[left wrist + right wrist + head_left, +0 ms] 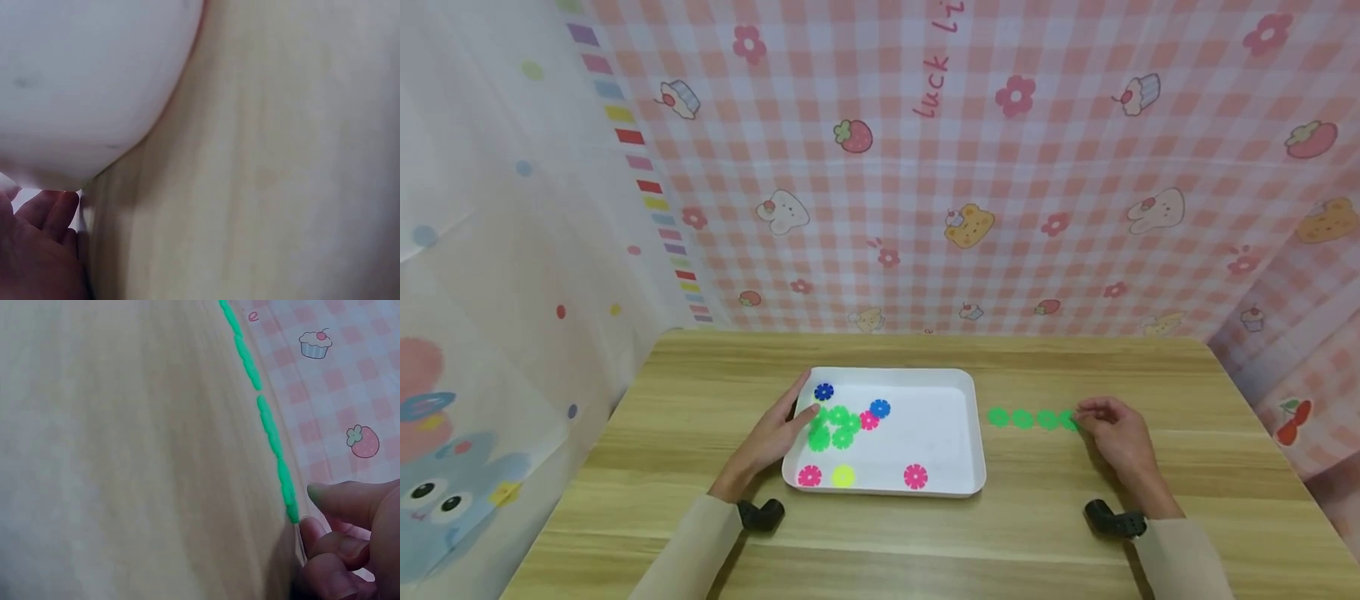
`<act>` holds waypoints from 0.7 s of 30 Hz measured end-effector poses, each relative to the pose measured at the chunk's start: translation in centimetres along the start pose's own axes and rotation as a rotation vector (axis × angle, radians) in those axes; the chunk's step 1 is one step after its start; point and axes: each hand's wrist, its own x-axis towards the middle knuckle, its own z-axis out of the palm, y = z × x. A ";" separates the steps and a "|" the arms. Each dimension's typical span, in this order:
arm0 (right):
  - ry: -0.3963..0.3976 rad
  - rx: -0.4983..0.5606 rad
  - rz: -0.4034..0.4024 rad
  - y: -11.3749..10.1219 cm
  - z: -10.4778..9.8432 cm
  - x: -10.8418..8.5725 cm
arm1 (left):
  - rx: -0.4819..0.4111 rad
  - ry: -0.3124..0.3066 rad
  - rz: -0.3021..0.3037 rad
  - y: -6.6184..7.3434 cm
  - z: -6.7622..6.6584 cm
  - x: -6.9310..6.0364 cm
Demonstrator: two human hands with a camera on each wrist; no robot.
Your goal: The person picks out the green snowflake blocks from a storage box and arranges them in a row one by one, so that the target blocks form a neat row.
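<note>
A white tray (925, 433) holds flower-shaped plastic discs, with a cluster of green discs (842, 437) at its left. My left hand (775, 433) grips the tray's left side, thumb over the rim and fingers along the outer wall. The left wrist view shows that hand (44, 250) against the tray wall (94, 94). To the right of the tray, several green discs (1022, 419) lie flat in a row. My right hand (1116, 433) is at the row's right end, fingertips by the last disc (287, 490); thumb and finger stand apart there.
Inside the tray are also a dark blue disc (823, 392), a lighter blue disc (880, 408), a yellow disc (843, 477) and several pink discs (915, 477). The wooden table (910, 542) ends at a checked pink cloth (925, 250) behind.
</note>
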 end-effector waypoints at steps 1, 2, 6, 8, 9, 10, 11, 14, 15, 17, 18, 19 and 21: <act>-0.006 -0.001 0.001 0.0 -0.1 0.0 | 0.002 0.000 -0.002 0.0 0.0 0.0; -0.012 -0.002 0.002 -0.1 -0.2 0.0 | -0.002 -0.005 -0.006 0.2 0.1 0.1; -0.041 0.000 -0.007 -0.8 -0.5 -0.1 | -0.017 -0.012 0.000 0.3 0.2 0.2; -0.060 -0.009 -0.023 -1.7 -0.5 -0.1 | -0.025 -0.014 0.001 0.4 0.2 0.2; -0.075 -0.015 -0.038 -2.3 -0.4 -0.1 | -0.024 -0.010 0.005 0.3 0.2 0.1; -0.089 -0.025 -0.052 -2.9 -0.3 -0.1 | -0.025 -0.007 0.002 0.3 0.2 0.1; -0.109 -0.026 -0.063 -3.7 -0.1 -0.1 | -0.024 -0.003 -0.001 0.3 0.1 0.0; -0.171 -0.014 -0.101 -6.0 0.5 -0.2 | -0.021 -0.003 -0.009 0.3 0.1 -0.1; -0.190 0.002 -0.106 -6.7 0.9 -0.1 | -0.022 -0.003 -0.012 0.2 0.1 -0.1; -0.224 0.042 -0.114 -8.2 1.7 -0.1 | -0.023 -0.004 -0.019 0.2 0.1 -0.1; -0.238 0.057 -0.120 -8.9 2.2 0.0 | -0.021 -0.005 -0.020 0.2 0.1 -0.1; -0.254 0.068 -0.127 -9.6 2.7 0.1 | -0.018 -0.008 -0.020 0.2 0.1 -0.1; -0.278 0.078 -0.152 -10.7 3.8 0.2 | -0.018 -0.009 -0.026 0.2 0.0 -0.1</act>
